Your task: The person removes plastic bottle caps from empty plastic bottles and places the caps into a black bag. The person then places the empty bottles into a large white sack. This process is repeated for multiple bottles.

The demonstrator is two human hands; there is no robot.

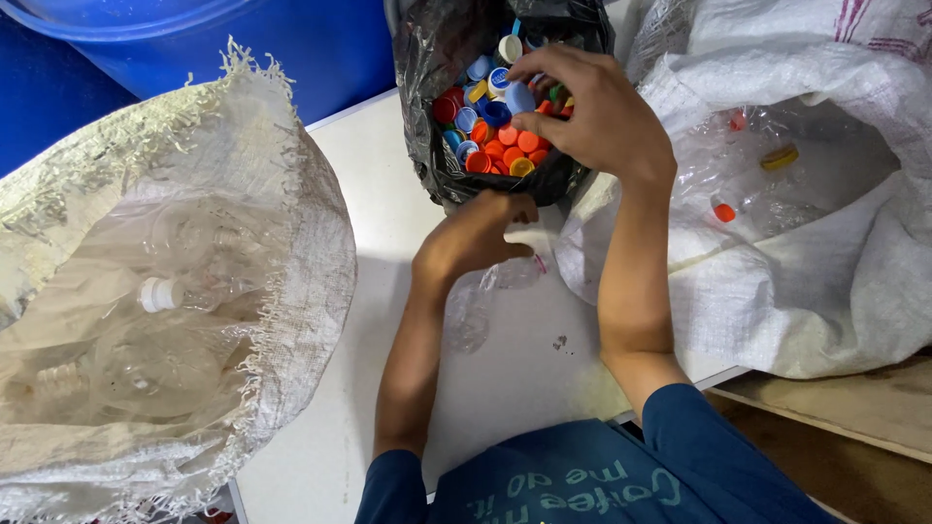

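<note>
Right hand: over the black bag of bottle caps, fingers curled; whether it grips a cap cannot be told. Left hand: closed on a clear plastic bottle lying on the white table. Woven sacks of bottles flank both sides.

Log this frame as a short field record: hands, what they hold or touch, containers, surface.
right hand: over the black bag, fingertips curled just above the caps; whether it pinches one cannot be told
left hand: gripping a clear plastic bottle lying on the table
black bag contents: loose bottle caps, mostly orange and blue
left sack: woven, frayed rim, clear bottles inside
right sack: woven white, clear bottles, some capped
surface: white table
behind: blue barrel
</note>
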